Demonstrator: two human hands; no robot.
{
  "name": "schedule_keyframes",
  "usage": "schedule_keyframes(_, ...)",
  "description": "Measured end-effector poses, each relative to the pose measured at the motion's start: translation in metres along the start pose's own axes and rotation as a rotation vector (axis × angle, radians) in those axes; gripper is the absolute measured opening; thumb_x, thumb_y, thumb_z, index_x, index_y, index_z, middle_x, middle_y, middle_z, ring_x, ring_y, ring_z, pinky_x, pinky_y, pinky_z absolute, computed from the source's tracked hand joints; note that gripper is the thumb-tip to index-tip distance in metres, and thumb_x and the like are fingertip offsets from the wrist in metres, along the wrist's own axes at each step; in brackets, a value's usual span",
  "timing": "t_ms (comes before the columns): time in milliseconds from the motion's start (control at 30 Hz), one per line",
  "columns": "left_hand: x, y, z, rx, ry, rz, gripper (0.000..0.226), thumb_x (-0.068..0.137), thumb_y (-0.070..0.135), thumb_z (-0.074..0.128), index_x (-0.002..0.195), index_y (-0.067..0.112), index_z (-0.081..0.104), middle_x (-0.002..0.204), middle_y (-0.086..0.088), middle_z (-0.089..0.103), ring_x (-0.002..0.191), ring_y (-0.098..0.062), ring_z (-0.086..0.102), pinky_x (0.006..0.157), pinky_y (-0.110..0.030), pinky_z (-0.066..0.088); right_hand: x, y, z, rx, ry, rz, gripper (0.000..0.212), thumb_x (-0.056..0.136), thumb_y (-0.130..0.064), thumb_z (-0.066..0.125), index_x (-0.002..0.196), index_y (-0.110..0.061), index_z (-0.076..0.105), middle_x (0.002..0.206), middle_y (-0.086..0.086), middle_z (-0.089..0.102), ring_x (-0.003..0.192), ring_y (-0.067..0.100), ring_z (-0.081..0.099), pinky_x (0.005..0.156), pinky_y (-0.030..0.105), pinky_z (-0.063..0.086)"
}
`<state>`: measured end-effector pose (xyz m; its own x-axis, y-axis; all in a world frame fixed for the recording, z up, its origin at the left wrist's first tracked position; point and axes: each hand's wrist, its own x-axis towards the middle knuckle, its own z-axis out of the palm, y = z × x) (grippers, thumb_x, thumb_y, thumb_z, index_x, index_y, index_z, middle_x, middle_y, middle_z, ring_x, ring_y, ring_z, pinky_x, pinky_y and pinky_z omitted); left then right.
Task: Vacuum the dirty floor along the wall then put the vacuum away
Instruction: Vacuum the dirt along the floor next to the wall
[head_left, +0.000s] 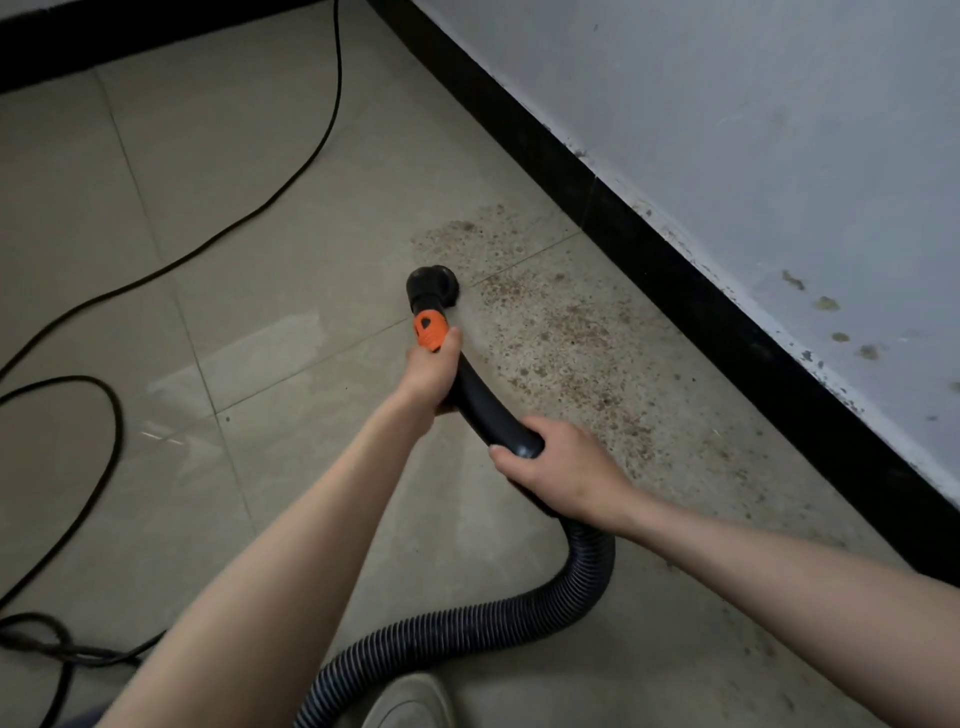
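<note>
Head view: one vacuum wand (480, 400) at frame centre, nozzle (432, 283) set on floor (234, 338) at edge of dirt patch (561, 332). Left hand (432, 371) wrapped behind orange collar (430, 330); right hand (558, 470) curled round rear grip. Wand judged rigid, light; one ribbed hose (498, 623) flexible. One cable (218, 239) noted, upper left.
</note>
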<state>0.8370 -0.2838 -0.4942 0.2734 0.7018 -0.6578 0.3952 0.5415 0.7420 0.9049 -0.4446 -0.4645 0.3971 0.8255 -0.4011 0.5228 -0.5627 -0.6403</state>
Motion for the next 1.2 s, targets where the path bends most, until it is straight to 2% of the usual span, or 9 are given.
schedule_keyframes(100,0.015,0.017,-0.01,-0.05,0.007,-0.012,0.031,0.097,0.042,0.046,0.109,0.013,0.043,0.085,-0.004,0.05,0.072,-0.015,0.053,0.074,-0.037,0.047,0.026,-0.018,-0.003,-0.081,-0.014,-0.036,0.026,0.085,-0.051,0.058,0.083,-0.025,0.055,0.078,-0.001,0.063,0.077,0.023,0.062,0.065,0.033,0.045)
schedule_keyframes(267,0.042,0.046,-0.027,-0.042,0.043,0.012,0.031,0.098,0.04,0.045,0.109,0.012,0.039,0.081,-0.002,0.047,0.071,-0.014,0.051,0.079,-0.036,0.046,0.069,-0.04,0.001,-0.15,0.002,-0.056,0.031,0.085,-0.055,0.055,0.094,-0.025,0.058,0.092,0.006,0.066,0.088,0.03,0.062,0.072,0.034,0.047)
schedule_keyframes(467,0.063,0.074,-0.031,0.004,0.038,0.044,0.03,0.098,0.039,0.046,0.108,0.012,0.038,0.082,-0.002,0.047,0.071,-0.015,0.051,0.065,-0.034,0.048,0.102,-0.052,0.0,-0.014,0.0,-0.027,0.028,0.082,-0.054,0.058,0.083,-0.026,0.055,0.088,0.005,0.067,0.085,0.028,0.063,0.069,0.033,0.049)
schedule_keyframes(533,0.066,0.074,-0.03,0.02,0.026,0.039,0.03,0.098,0.04,0.046,0.108,0.012,0.039,0.083,-0.003,0.047,0.072,-0.015,0.052,0.066,-0.035,0.049,0.103,-0.05,0.002,0.002,0.003,-0.016,0.028,0.083,-0.053,0.058,0.08,-0.026,0.054,0.087,0.005,0.067,0.085,0.028,0.063,0.067,0.032,0.046)
schedule_keyframes(600,0.065,0.07,-0.027,0.038,0.021,0.041,0.031,0.098,0.041,0.045,0.109,0.013,0.039,0.084,-0.002,0.048,0.073,-0.015,0.052,0.076,-0.037,0.048,0.098,-0.046,0.002,-0.002,0.013,-0.01,0.029,0.083,-0.053,0.058,0.079,-0.025,0.052,0.088,0.006,0.067,0.086,0.029,0.062,0.066,0.032,0.045)
schedule_keyframes(667,0.061,0.064,-0.022,0.048,0.016,0.047,0.032,0.098,0.041,0.045,0.109,0.012,0.04,0.084,-0.002,0.048,0.073,-0.015,0.053,0.078,-0.037,0.048,0.089,-0.04,0.003,-0.006,0.024,-0.001,0.03,0.084,-0.053,0.058,0.076,-0.025,0.05,0.087,0.006,0.066,0.086,0.029,0.061,0.068,0.033,0.045)
schedule_keyframes(833,0.04,0.036,-0.01,0.067,-0.026,0.031,0.038,0.096,0.044,0.047,0.115,0.011,0.043,0.084,-0.003,0.05,0.074,-0.017,0.054,0.07,-0.037,0.048,0.045,-0.026,0.009,0.011,0.034,0.024,0.032,0.086,-0.051,0.057,0.073,-0.024,0.046,0.076,0.002,0.061,0.075,0.025,0.061,0.064,0.035,0.045)
schedule_keyframes(1067,0.004,-0.005,0.009,0.082,-0.03,0.023,0.039,0.095,0.047,0.045,0.113,0.012,0.046,0.082,-0.003,0.05,0.071,-0.016,0.053,0.055,-0.028,0.045,-0.011,-0.001,0.011,-0.038,0.045,0.063,0.033,0.087,-0.052,0.056,0.075,-0.022,0.047,0.068,-0.003,0.056,0.067,0.02,0.057,0.056,0.031,0.038)
schedule_keyframes(1200,-0.011,-0.027,0.025,0.121,-0.026,0.034,0.052,0.094,0.05,0.046,0.121,0.005,0.047,0.081,-0.004,0.05,0.07,-0.017,0.053,0.056,-0.028,0.044,-0.038,0.017,0.015,-0.061,0.076,0.081,0.036,0.089,-0.055,0.053,0.079,-0.02,0.049,0.067,-0.004,0.057,0.064,0.018,0.056,0.056,0.03,0.038)
